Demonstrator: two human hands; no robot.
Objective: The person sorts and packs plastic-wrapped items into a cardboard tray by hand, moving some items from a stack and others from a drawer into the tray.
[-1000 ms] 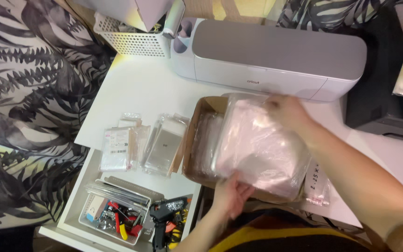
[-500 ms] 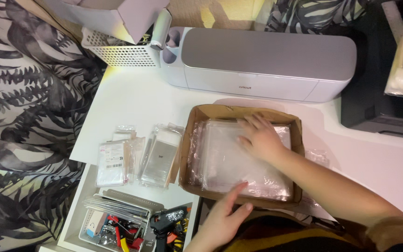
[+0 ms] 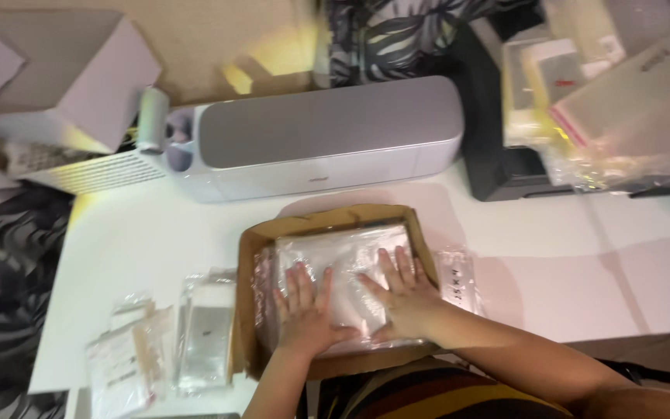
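Pressing down flat with both palms on a stack of clear plastic bags [image 3: 347,271] lying inside a shallow brown cardboard box [image 3: 251,256] at the near middle of the white table [image 3: 568,271]. Left hand [image 3: 304,310] spreading open, fingers fanned and pointing far, resting on the near-left part of the stack, gripping nothing. Right hand [image 3: 403,296] lying likewise open and flat just beside it to the right, thumb angling toward the left hand, grasping nothing. Sitting just left of the box, several small clear packets [image 3: 160,341] crowding the near-left table edge. Peeking out at the box's right wall, another clear sleeve [image 3: 459,275]. Standing far behind the box, a long grey and white machine [image 3: 319,140] blocking the far side of the table. Lying at far right, a black device [image 3: 498,155] with loose plastic bags [image 3: 606,85] piling on top. Sitting at far left, an open white carton [image 3: 63,70] above a white perforated basket [image 3: 102,172].
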